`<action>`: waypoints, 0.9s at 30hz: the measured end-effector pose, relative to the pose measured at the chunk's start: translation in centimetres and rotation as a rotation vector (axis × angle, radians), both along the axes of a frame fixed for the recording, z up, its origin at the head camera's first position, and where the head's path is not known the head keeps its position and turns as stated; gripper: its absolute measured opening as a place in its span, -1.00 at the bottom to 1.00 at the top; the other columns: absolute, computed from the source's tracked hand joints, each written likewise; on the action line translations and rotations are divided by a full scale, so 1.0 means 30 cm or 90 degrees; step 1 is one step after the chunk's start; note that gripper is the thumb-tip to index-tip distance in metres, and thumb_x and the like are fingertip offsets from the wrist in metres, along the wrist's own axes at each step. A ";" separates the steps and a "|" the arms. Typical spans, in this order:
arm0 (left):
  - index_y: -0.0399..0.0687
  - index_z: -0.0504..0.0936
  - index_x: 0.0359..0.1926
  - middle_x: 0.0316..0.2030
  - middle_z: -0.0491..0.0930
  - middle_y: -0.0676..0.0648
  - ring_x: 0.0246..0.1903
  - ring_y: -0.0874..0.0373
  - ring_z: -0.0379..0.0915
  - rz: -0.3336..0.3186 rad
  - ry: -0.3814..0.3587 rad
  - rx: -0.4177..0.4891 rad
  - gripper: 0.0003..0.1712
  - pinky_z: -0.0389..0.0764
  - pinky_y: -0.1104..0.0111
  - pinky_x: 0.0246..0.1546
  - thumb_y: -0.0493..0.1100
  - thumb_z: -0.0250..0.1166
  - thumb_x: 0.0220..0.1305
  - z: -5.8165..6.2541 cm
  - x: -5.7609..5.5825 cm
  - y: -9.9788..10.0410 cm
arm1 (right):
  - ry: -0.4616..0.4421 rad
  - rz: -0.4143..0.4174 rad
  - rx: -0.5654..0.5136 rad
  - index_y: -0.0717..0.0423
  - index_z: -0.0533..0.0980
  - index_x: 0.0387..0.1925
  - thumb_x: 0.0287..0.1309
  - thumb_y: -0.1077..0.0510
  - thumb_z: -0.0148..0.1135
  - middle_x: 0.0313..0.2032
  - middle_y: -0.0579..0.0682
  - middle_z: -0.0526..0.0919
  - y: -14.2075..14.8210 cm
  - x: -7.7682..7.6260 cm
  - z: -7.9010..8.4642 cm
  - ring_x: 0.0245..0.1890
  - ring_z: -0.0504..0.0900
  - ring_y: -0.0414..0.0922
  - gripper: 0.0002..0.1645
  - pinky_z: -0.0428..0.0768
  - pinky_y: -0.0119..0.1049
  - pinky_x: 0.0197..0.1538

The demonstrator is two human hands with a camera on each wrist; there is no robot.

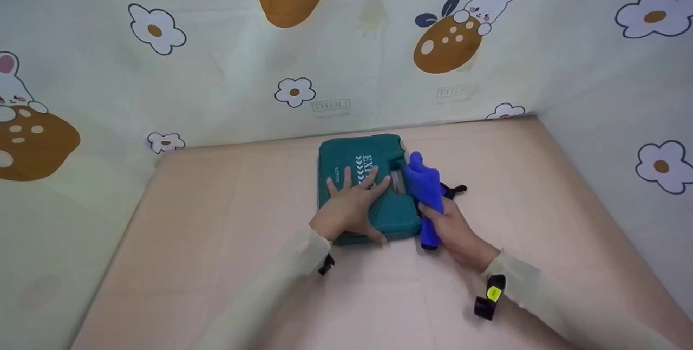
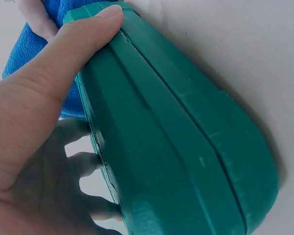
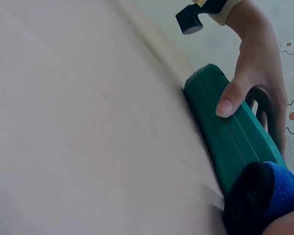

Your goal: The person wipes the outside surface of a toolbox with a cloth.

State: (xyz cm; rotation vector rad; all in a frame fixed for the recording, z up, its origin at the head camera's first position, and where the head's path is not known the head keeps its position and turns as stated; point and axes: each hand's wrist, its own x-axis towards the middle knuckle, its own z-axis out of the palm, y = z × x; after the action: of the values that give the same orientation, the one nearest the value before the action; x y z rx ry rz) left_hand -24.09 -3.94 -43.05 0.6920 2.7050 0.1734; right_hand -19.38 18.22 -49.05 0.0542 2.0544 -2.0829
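A green hard-shell case (image 1: pixel 387 147) with white lettering lies flat on the table. My left hand (image 1: pixel 349 206) rests on its lid with fingers spread. In the left wrist view the left thumb (image 2: pixel 71 46) lies along the case's near side, across the seam. With the right hand (image 1: pixel 457 231) I grip a bunched, fuzzy blue cloth-like thing (image 1: pixel 425 182) with a black end (image 3: pixel 247 200). It stretches along the case's right edge, beside the latch (image 1: pixel 398 182). Part of it is hidden behind my right hand.
A small black piece with a prong (image 1: pixel 457 189) shows just right of the blue thing. The table (image 1: pixel 227 220) has a pale cover. Behind and beside it rise patterned fabric walls (image 1: pixel 216 84). A black strap mount (image 1: pixel 487 301) hangs from my right wrist.
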 end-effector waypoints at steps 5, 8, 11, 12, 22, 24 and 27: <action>0.35 -0.10 0.64 0.61 -0.27 -0.01 0.46 -0.47 -0.50 0.000 0.003 0.001 0.48 -0.28 -0.49 0.22 0.46 0.57 -0.19 0.000 -0.002 0.000 | 0.002 0.011 0.011 0.28 0.07 0.53 0.55 0.19 -0.02 0.41 0.22 0.29 0.007 0.021 0.006 0.40 0.25 0.13 -0.34 0.12 0.12 0.42; 0.35 -0.09 0.64 0.60 -0.27 -0.01 0.46 -0.47 -0.50 0.002 0.000 0.006 0.48 -0.27 -0.49 0.22 0.46 0.58 -0.20 0.000 -0.004 -0.001 | 0.006 0.028 0.029 0.27 0.03 0.54 0.56 0.17 -0.02 0.44 0.22 0.26 0.016 0.023 0.006 0.42 0.22 0.14 -0.31 0.10 0.15 0.43; 0.35 -0.05 0.63 0.60 -0.26 -0.01 0.46 -0.46 -0.49 0.002 -0.004 0.019 0.46 -0.27 -0.48 0.23 0.45 0.58 -0.20 0.004 -0.004 -0.006 | 0.015 0.042 0.046 0.29 0.01 0.55 0.56 0.17 -0.02 0.45 0.22 0.24 0.024 0.021 0.010 0.43 0.21 0.15 -0.30 0.09 0.16 0.43; 0.35 -0.03 0.63 0.60 -0.25 0.00 0.47 -0.45 -0.49 0.002 -0.006 0.025 0.44 -0.27 -0.47 0.23 0.44 0.59 -0.19 0.006 -0.004 -0.008 | 0.019 0.044 0.051 0.30 0.02 0.55 0.56 0.18 -0.02 0.45 0.23 0.25 0.026 0.020 0.012 0.43 0.21 0.15 -0.30 0.09 0.16 0.43; 0.32 0.19 0.58 0.59 -0.08 0.03 0.51 -0.33 -0.36 0.006 0.009 0.086 0.23 -0.14 -0.42 0.28 0.39 0.57 -0.08 0.005 0.015 -0.081 | 0.040 0.050 0.107 0.38 0.04 0.52 0.56 0.18 -0.03 0.41 0.28 0.30 0.040 0.005 0.017 0.39 0.27 0.18 -0.31 0.13 0.13 0.42; 0.34 0.20 0.58 0.60 -0.08 0.04 0.51 -0.32 -0.36 0.012 0.005 0.096 0.21 -0.11 -0.42 0.27 0.37 0.57 -0.06 0.005 0.019 -0.095 | 0.036 0.050 0.104 0.36 0.03 0.53 0.56 0.17 -0.03 0.41 0.27 0.29 0.040 0.004 0.017 0.39 0.27 0.17 -0.31 0.13 0.14 0.42; 0.35 0.19 0.58 0.60 -0.11 0.04 0.52 -0.31 -0.38 0.011 -0.001 0.099 0.20 -0.08 -0.42 0.27 0.35 0.57 -0.04 0.003 0.021 -0.107 | 0.032 0.050 0.100 0.34 0.03 0.54 0.56 0.16 -0.03 0.42 0.25 0.29 0.038 0.000 0.016 0.39 0.27 0.17 -0.30 0.13 0.14 0.42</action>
State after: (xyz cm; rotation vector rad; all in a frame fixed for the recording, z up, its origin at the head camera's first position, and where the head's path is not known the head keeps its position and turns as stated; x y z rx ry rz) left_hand -23.47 -7.16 -42.97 0.7120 2.7173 0.3921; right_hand -19.37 19.35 -48.58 -0.0527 2.2093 -1.8925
